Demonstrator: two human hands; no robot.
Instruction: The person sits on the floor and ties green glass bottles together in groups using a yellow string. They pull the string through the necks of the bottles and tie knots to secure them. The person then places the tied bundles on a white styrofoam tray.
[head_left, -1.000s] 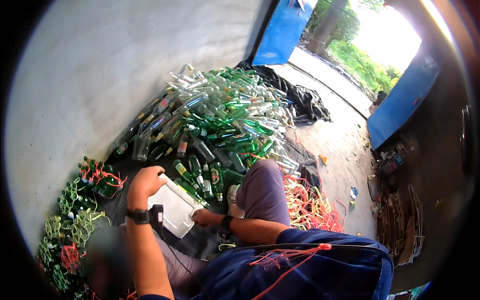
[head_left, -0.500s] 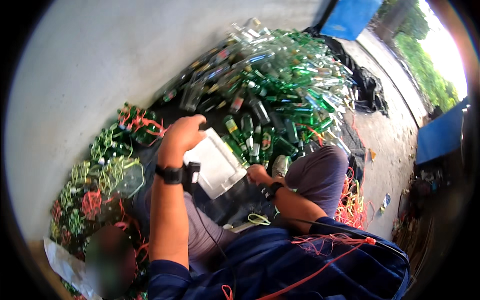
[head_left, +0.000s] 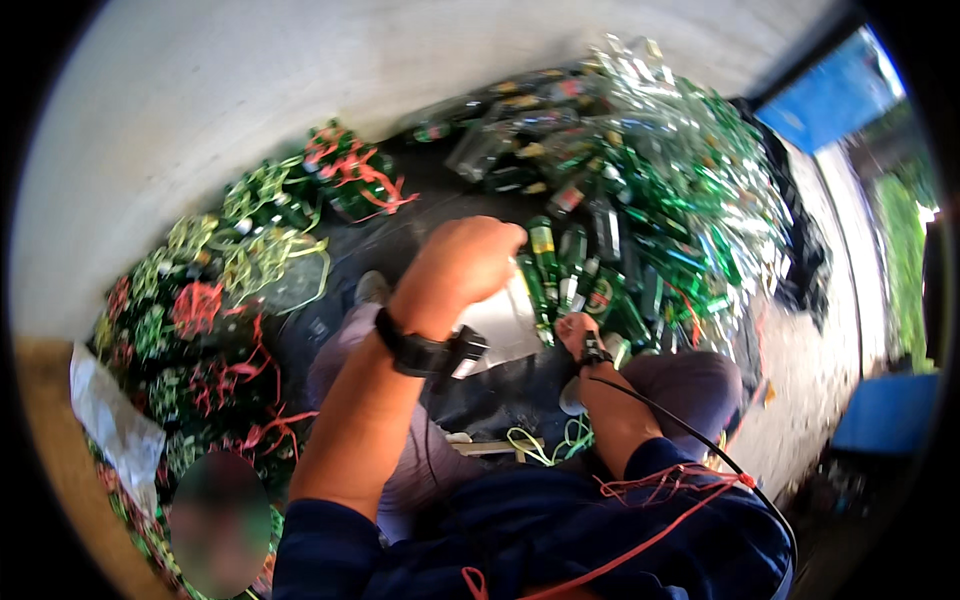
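Inspection finds tied bottle bundles point(head_left: 352, 168) complete by the wall point(head_left: 200, 110) and heaped loose bottles point(head_left: 690, 190) still unbound, the 2 hands apart, left hand point(head_left: 468, 258) over the white panel point(head_left: 507, 322) between them, right hand point(head_left: 577, 335) beside green bottles point(head_left: 543, 252), both grips indeterminable.

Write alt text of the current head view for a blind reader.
A person's left hand covers part of a flat white panel, with the right hand close to green bottles. A bottle heap lies ahead and to the right, and bundles bound with red and yellow-green cord line the left.
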